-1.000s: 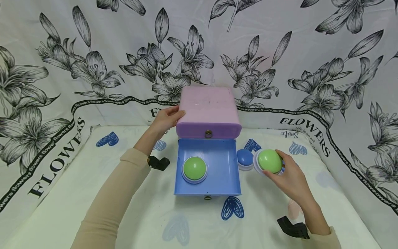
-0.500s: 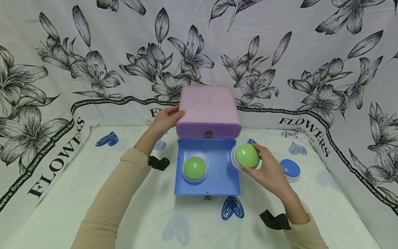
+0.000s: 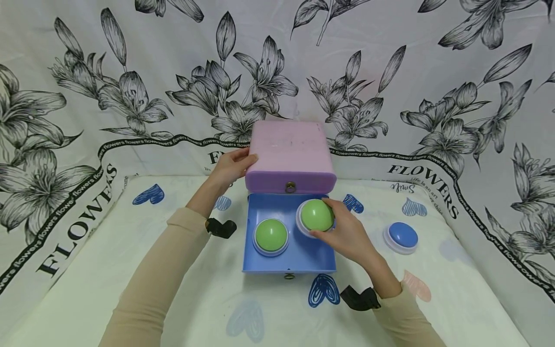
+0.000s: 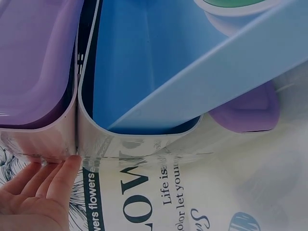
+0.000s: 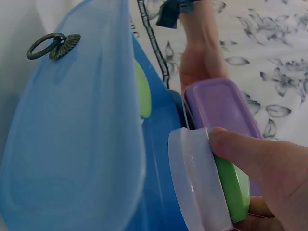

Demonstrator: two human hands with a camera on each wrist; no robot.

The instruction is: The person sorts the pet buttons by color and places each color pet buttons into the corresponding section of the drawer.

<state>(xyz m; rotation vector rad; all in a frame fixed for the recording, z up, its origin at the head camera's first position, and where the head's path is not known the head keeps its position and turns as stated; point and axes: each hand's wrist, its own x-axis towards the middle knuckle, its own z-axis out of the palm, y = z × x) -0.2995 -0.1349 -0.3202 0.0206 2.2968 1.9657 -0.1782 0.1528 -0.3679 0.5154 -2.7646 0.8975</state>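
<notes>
Slip risk at the drawer [image 3: 299, 258]

Head: right hand [image 3: 349, 233] pinches a green button [image 3: 317, 215] at the drawer's right side.
Left wrist: left hand [image 4: 41, 199], fingers straight, touches the pink box [image 4: 43, 144].
Right wrist: a slipping thumb [image 5: 243, 148] could drop the button.

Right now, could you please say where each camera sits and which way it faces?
Head: on the head, facing forward and down at the blue drawer; left hand and right hand show.
Left wrist: on that wrist, facing the pink case and drawer; left hand shows, lower left.
Right wrist: on that wrist, facing the held green dome and drawer front; both hands show.
Head and right wrist share the held dome.
</notes>
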